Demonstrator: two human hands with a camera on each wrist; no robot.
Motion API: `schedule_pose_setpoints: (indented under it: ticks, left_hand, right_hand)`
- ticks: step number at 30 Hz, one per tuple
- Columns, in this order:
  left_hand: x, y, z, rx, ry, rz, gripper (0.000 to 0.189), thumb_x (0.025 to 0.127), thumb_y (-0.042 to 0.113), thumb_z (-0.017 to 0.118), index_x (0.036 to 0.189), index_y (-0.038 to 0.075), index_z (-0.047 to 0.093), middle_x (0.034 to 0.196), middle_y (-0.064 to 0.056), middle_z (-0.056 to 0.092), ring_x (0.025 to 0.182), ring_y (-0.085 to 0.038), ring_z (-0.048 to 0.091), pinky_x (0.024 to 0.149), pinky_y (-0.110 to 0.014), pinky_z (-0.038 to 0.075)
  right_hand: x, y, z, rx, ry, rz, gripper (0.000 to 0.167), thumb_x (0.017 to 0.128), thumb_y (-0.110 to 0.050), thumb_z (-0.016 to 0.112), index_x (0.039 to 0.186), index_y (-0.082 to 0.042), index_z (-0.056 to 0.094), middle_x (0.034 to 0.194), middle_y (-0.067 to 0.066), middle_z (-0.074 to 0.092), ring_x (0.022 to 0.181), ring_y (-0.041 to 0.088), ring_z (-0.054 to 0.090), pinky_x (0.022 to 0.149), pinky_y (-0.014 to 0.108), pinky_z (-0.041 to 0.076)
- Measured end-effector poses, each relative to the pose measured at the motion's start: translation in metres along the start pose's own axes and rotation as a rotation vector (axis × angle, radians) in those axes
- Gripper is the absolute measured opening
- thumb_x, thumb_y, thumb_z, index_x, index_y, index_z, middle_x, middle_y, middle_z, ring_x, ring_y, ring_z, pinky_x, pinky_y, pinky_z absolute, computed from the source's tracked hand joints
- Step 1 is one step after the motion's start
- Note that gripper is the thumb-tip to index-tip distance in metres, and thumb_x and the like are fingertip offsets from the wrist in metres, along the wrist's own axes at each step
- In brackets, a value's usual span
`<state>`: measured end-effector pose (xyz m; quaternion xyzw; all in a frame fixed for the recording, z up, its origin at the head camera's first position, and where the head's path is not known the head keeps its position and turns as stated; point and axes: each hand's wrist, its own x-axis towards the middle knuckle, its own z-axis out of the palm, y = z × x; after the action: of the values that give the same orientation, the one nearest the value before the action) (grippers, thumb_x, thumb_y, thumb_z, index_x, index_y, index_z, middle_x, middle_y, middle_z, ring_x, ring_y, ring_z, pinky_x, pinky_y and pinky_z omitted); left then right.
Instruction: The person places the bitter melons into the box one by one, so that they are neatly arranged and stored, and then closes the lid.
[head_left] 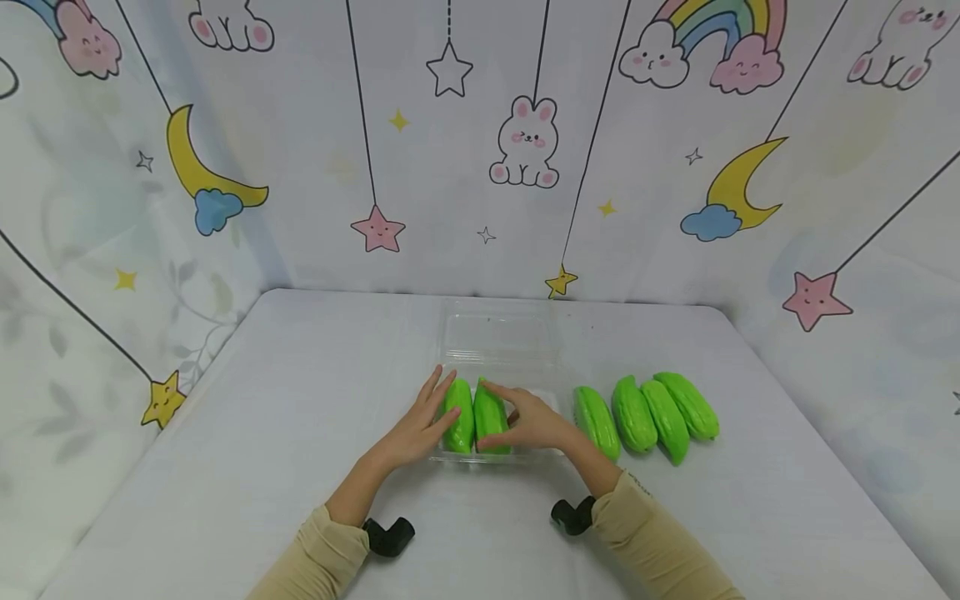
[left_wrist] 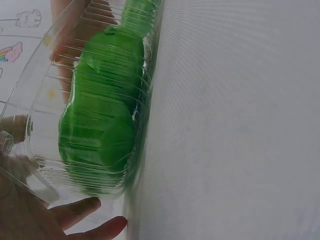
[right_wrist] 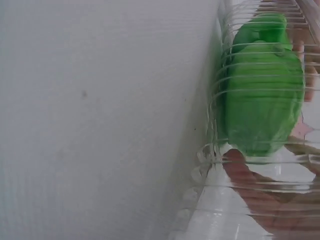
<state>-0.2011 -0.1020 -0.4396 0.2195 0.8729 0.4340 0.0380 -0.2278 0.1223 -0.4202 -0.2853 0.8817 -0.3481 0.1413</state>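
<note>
Two bright green, elongated, ridged toy vegetables lie side by side in a clear plastic box point(head_left: 472, 460), in its left part. My right hand point(head_left: 531, 419) grips the right-hand green toy vegetable point(head_left: 491, 414), fingers at its far end and thumb near its close end. Fingers fairly straight, my left hand point(head_left: 416, 425) stands at the box's left side, its thumb over the left-hand green toy vegetable point(head_left: 459, 417). Through the ribbed wall, the left wrist view shows the green toy vegetable point(left_wrist: 97, 130) and left fingers point(left_wrist: 100, 231) outside the box.
The box's clear lid point(head_left: 495, 332) lies open toward the back. Right of the box, several more green toy vegetables point(head_left: 633, 415) lie in a row on the white table point(head_left: 300, 375). A printed cloth wall point(head_left: 465, 167) stands behind. Black wrist pieces point(head_left: 390, 537) sit by both sleeves.
</note>
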Motion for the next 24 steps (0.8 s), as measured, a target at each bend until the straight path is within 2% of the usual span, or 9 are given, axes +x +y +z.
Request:
schedule_pose_setpoints:
  ticks: [4,9,19,24]
  left_hand:
    - [0.0,0.0,0.0,-0.003,0.002,0.001,0.06,0.099,0.034,0.038,0.148,0.015,0.011,0.152,-0.013,-0.005,0.137,-0.034,0.005,0.103,-0.059,0.017]
    - [0.0,-0.001,0.001,-0.002,0.008,0.005,0.061,0.099,0.034,0.039,0.148,0.014,0.011,0.152,-0.013,-0.005,0.137,-0.035,0.005,0.103,-0.059,0.017]
    - [0.001,-0.003,0.002,0.01,0.023,0.018,0.06,0.099,0.033,0.04,0.148,0.012,0.012,0.152,-0.016,-0.002,0.136,-0.036,0.007,0.102,-0.058,0.019]
    - [0.0,0.0,0.001,0.007,0.023,0.018,0.06,0.099,0.032,0.04,0.148,0.012,0.012,0.152,-0.016,-0.003,0.137,-0.036,0.006,0.103,-0.058,0.018]
  right_hand:
    - [-0.001,0.0,-0.004,-0.004,0.004,0.052,0.089,0.072,-0.048,0.073,0.144,-0.018,0.03,0.14,0.015,0.038,0.089,0.021,0.061,0.07,0.03,0.051]
    - [-0.004,0.001,-0.011,0.01,0.007,0.097,0.091,0.07,-0.05,0.074,0.145,-0.022,0.03,0.14,0.017,0.036,0.095,0.025,0.06,0.071,0.034,0.051]
    - [-0.015,0.005,-0.029,0.012,0.028,0.034,0.092,0.068,-0.042,0.078,0.144,-0.022,0.03,0.137,0.021,0.038,0.097,0.031,0.059,0.072,0.037,0.05]
    - [-0.021,0.005,-0.038,0.045,0.031,0.034,0.092,0.068,-0.042,0.079,0.144,-0.022,0.03,0.138,0.021,0.037,0.1,0.032,0.056,0.074,0.035,0.051]
